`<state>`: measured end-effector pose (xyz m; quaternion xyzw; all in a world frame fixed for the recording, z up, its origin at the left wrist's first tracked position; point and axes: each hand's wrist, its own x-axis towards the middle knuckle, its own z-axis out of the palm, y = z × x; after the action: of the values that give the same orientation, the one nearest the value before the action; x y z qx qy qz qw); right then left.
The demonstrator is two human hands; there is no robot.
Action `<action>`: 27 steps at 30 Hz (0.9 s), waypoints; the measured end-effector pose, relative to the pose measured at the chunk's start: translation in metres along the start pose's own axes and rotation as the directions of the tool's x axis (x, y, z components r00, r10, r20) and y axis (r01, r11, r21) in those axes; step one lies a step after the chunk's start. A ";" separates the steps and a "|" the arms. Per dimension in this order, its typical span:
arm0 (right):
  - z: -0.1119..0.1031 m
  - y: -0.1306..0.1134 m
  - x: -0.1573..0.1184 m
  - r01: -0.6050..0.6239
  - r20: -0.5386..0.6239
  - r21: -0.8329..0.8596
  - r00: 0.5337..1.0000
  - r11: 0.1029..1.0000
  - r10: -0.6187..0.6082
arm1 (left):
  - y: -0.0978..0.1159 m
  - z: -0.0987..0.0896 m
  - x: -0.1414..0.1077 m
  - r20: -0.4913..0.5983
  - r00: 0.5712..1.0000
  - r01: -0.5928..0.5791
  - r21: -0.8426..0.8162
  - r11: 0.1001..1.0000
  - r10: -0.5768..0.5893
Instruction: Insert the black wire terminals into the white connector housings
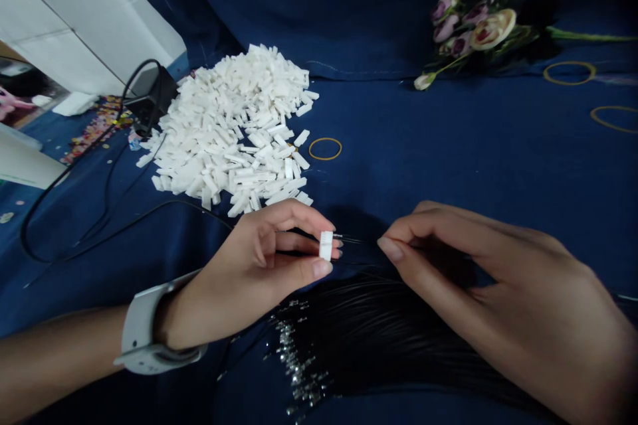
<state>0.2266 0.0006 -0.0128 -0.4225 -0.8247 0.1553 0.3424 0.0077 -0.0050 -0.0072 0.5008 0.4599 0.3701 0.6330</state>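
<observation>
My left hand [254,272] grips a small white plastic connector housing [325,246] between thumb and fingers. A thin black wire [349,238] with a bright metal tip runs close by the housing. My right hand [483,285] pinches at a wire, its fingertips [391,247] a little right of the housing. Below both hands lies a wide bundle of black wires [379,325], with crimped metal terminals [299,358] at its left end. A heap of white connector housings [229,126] lies beyond my left hand, not touching it.
A grey smartwatch [142,335] sits on my left wrist. Everything lies on a dark blue cloth [399,119]. There are several thin rubber bands, including one [325,149] near the heap. A black adapter [152,99] with a cable stands at far left, and artificial flowers [473,30] lie at the back right.
</observation>
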 end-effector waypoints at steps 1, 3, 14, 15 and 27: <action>0.000 0.000 0.000 -0.004 0.000 0.002 1.000 1.000 0.004 | 0.000 0.000 0.000 -0.005 1.000 -0.008 0.003 1.000 0.008; 0.000 0.000 0.001 -0.017 0.008 0.006 1.000 1.000 0.017 | 0.000 0.001 0.000 -0.010 1.000 -0.026 0.015 1.000 0.026; 0.002 0.002 0.001 -0.004 0.045 0.018 0.999 1.000 0.004 | -0.001 0.003 0.001 -0.007 1.000 -0.030 -0.008 1.000 0.030; 0.003 0.002 0.001 0.002 0.068 0.012 0.998 1.000 -0.003 | -0.001 0.003 0.000 -0.001 1.000 -0.021 -0.008 1.000 0.021; 0.006 -0.002 -0.004 0.243 0.154 -0.121 0.962 0.962 -0.224 | 0.000 0.006 -0.002 0.015 1.000 0.015 0.059 0.998 -0.016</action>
<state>0.2235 -0.0039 -0.0179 -0.3331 -0.8994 0.0847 0.2700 0.0126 -0.0090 -0.0064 0.5182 0.4697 0.3477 0.6245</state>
